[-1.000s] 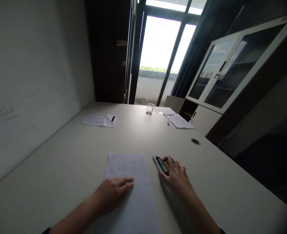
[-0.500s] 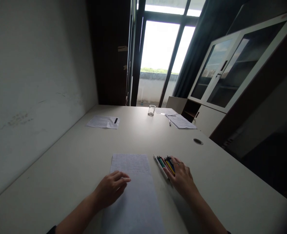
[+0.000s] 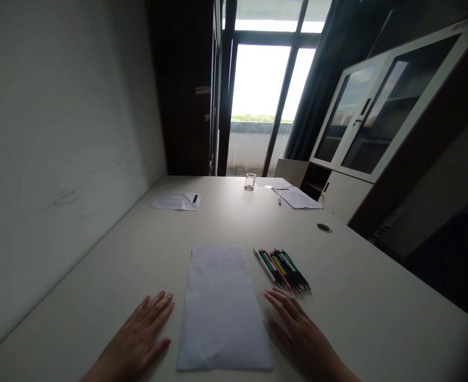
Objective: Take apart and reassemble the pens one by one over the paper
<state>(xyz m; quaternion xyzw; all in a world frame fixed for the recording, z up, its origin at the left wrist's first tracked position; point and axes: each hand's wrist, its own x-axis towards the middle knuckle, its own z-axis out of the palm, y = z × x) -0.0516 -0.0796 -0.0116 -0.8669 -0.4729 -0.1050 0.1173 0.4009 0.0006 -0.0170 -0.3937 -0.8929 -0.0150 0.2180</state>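
Observation:
A white sheet of paper (image 3: pixel 223 307) with faint writing on its far half lies flat on the pale table (image 3: pixel 138 254) in front of me. My left hand (image 3: pixel 138 337) rests flat on the table just left of the sheet, fingers spread, holding nothing. My right hand (image 3: pixel 300 331) lies flat to the right of the sheet, fingers stretched out and empty. A row of several coloured pens (image 3: pixel 282 269) lies just beyond my right fingertips, apart from them.
At the far end stand a small glass (image 3: pixel 250 181), a folded paper (image 3: pixel 177 201) on the left, and more sheets (image 3: pixel 295 197) with a pen on the right. A round cable hole (image 3: pixel 323 227) is in the tabletop. A glass-door cabinet (image 3: pixel 373 111) stands at the right, a wall at the left.
My left hand has slid off the sheet to the table at its left. My right hand has drawn back off the pens, which now lie uncovered. Both hands have flattened.

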